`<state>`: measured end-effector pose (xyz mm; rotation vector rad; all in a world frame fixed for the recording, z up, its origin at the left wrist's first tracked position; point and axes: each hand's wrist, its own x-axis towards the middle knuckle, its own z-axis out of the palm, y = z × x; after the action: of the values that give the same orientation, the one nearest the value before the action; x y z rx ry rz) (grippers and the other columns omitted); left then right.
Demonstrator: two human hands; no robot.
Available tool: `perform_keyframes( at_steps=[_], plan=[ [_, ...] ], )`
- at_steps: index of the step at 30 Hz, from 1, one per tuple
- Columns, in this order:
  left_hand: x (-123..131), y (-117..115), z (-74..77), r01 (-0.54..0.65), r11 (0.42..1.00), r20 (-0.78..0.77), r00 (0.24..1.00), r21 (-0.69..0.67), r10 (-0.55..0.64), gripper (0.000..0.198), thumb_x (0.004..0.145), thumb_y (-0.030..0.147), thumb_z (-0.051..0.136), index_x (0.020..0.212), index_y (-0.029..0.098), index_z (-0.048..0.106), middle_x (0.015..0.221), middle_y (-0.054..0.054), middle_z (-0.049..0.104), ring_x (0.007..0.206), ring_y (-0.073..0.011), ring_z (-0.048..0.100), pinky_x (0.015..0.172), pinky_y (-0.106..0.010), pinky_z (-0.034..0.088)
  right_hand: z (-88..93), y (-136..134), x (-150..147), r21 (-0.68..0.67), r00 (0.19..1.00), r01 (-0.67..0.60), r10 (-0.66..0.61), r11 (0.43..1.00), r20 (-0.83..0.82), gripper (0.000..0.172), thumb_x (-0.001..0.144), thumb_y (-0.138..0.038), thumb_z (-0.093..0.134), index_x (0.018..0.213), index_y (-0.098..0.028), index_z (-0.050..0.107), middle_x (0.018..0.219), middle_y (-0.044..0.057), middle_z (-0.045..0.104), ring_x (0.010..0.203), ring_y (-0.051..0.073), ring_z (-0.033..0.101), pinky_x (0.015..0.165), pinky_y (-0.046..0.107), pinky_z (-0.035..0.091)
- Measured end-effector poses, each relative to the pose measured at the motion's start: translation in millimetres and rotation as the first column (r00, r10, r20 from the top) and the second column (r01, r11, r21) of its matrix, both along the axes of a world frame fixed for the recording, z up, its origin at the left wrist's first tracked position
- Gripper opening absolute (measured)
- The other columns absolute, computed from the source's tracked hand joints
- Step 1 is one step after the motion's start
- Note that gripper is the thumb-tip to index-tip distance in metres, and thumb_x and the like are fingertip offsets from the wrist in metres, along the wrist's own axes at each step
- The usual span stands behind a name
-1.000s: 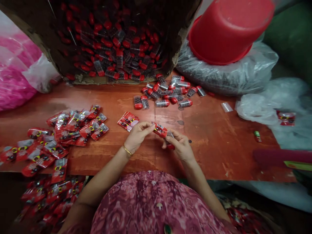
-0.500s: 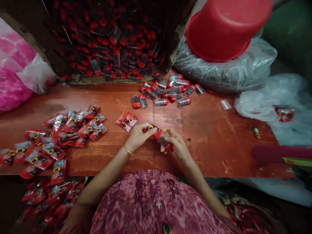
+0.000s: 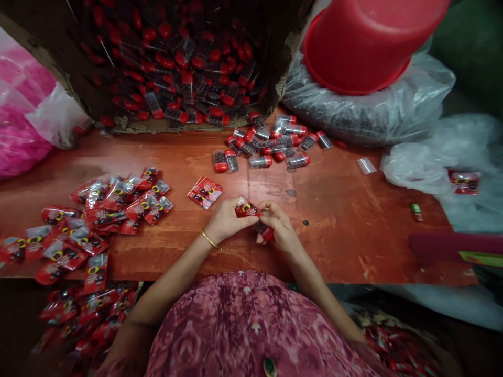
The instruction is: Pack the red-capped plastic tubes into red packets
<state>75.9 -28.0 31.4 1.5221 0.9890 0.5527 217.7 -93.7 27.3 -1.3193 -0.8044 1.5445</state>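
Observation:
Above the near half of the table, my left hand [image 3: 227,222] pinches a small red printed packet [image 3: 247,208]. My right hand [image 3: 283,230] grips a small clear container with a red cap and dark beads [image 3: 264,228], right against the packet; fingers partly hide where the two meet. Just beyond my left hand lies a small stack of red printed cards [image 3: 205,192]. Farther back, a loose group of the same red-capped containers [image 3: 260,161] rests on the wood.
Filled red packets [image 3: 118,193] are heaped at the left, with more below the table edge. A cardboard box [image 3: 288,57] of red-capped containers stands at the back. A red bucket [image 3: 361,47] sits on a plastic bag [image 3: 369,118]. Pink bags [image 3: 19,131] stand far left.
The packet and the container have come closer together between my hands, and the container now shows less. My right fingers have moved in toward the packet. The view has shifted slightly.

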Motion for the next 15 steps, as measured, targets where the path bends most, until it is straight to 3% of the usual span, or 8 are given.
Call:
perform_keyframes(
  at_steps=[4, 7, 9, 11, 12, 15],
  plan=[
    [-3, 7, -4.8, 0.116, 0.983, 0.151, 0.984, -0.140, -0.095, 0.024, 0.064, 0.033, 0.071, 0.066, 0.014, 0.057, 0.063, 0.002, 0.057, 0.058, -0.0099, 0.050, 0.058, -0.023, 0.040, -6.2, 1, -2, 0.011, 0.994, 0.039, -0.040, 0.999, 0.105, 0.029, 0.072, -0.044, 0.060, 0.082, -0.022, 0.044, 0.052, -0.011, 0.052, 0.027, 0.007, 0.048, 0.027, 0.015, 0.036],
    [-6, 6, -2.4, 0.149, 0.981, 0.268, 0.957, -0.128, -0.110, 0.020, 0.066, 0.033, 0.070, 0.069, 0.015, 0.061, 0.069, -0.001, 0.062, 0.066, -0.0125, 0.055, 0.067, -0.026, 0.044, -8.6, 0, -1, 0.073, 0.979, 0.117, -0.128, 0.990, 0.161, 0.030, 0.070, -0.044, 0.065, 0.078, -0.021, 0.047, 0.050, -0.009, 0.053, 0.027, 0.007, 0.047, 0.027, 0.015, 0.036],
    [-4, 1, 1.1, -0.043, 0.996, 0.286, 0.956, -0.075, 0.063, 0.018, 0.065, 0.030, 0.071, 0.071, 0.016, 0.062, 0.075, -0.003, 0.064, 0.071, -0.0135, 0.057, 0.072, -0.027, 0.045, -8.2, 1, 0, 0.115, 0.968, 0.175, -0.193, 0.978, 0.163, 0.030, 0.069, -0.042, 0.068, 0.078, -0.021, 0.049, 0.051, -0.008, 0.054, 0.029, 0.007, 0.047, 0.026, 0.017, 0.038],
    [0, -6, 3.6, -0.310, 0.942, 0.347, 0.876, -0.125, 0.335, 0.031, 0.060, 0.028, 0.076, 0.085, 0.018, 0.062, 0.094, -0.006, 0.065, 0.084, -0.0158, 0.059, 0.079, -0.027, 0.045, -5.4, 4, 1, 0.151, 0.953, 0.224, -0.249, 0.963, 0.174, 0.029, 0.067, -0.040, 0.070, 0.077, -0.021, 0.050, 0.053, -0.007, 0.055, 0.032, 0.007, 0.048, 0.025, 0.017, 0.038],
    [3, -10, 4.0, -0.376, 0.909, 0.377, 0.827, -0.182, 0.417, 0.041, 0.056, 0.028, 0.079, 0.092, 0.018, 0.061, 0.101, -0.007, 0.064, 0.090, -0.0169, 0.059, 0.082, -0.028, 0.044, -3.3, 5, 0, 0.161, 0.947, 0.234, -0.263, 0.959, 0.186, 0.029, 0.067, -0.040, 0.070, 0.076, -0.021, 0.050, 0.053, -0.007, 0.055, 0.033, 0.008, 0.047, 0.025, 0.017, 0.038],
    [11, -20, 1.7, -0.313, 0.866, 0.429, 0.770, -0.390, 0.472, 0.047, 0.053, 0.037, 0.080, 0.091, 0.017, 0.062, 0.092, -0.005, 0.065, 0.085, -0.0170, 0.059, 0.080, -0.029, 0.045, 3.6, 7, -6, 0.170, 0.943, 0.211, -0.247, 0.962, 0.225, 0.027, 0.069, -0.040, 0.068, 0.077, -0.021, 0.051, 0.056, -0.006, 0.054, 0.038, 0.008, 0.047, 0.028, 0.018, 0.040]
  ],
)
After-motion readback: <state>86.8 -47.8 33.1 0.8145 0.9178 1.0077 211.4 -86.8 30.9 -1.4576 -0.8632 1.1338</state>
